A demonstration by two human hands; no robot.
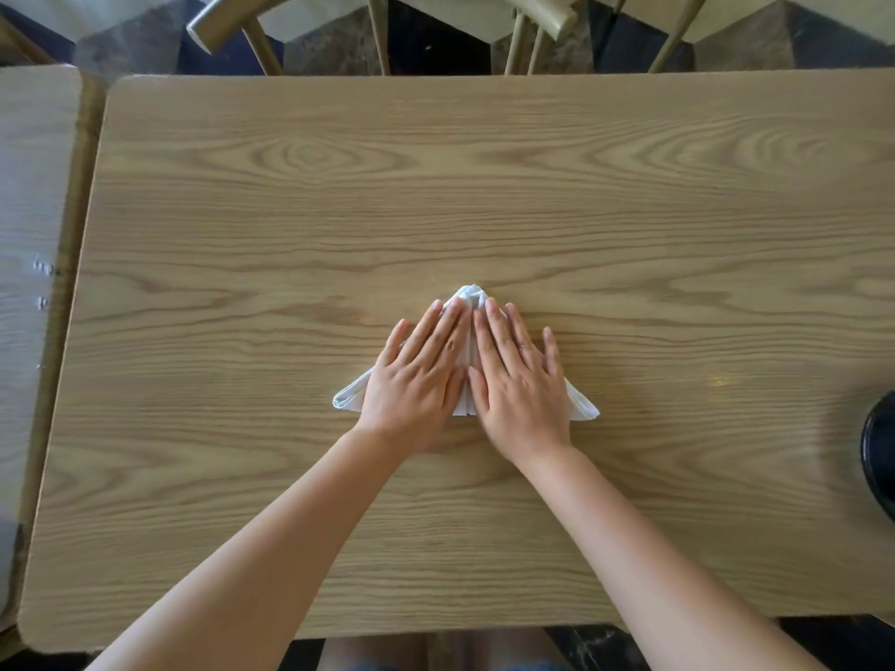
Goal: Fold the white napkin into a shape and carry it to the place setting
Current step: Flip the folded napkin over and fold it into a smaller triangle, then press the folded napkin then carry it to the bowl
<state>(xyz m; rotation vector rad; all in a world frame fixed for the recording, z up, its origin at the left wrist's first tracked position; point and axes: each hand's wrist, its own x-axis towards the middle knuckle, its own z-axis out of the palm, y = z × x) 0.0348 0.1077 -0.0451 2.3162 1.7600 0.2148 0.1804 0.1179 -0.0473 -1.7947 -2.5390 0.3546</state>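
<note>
The white napkin (468,352) lies folded into a triangle on the wooden table (484,196), its tip pointing away from me. My left hand (420,377) presses flat on its left half, fingers straight and close together. My right hand (519,380) lies flat on the right half in the same way. Only the tip, a strip between the hands and the two lower corners of the cloth show. Neither hand grips anything.
A dark round plate or bowl (879,447) is cut off by the right edge of the frame. A second wooden table (34,196) stands to the left across a narrow gap. Wooden chairs (532,26) stand beyond the far table edge.
</note>
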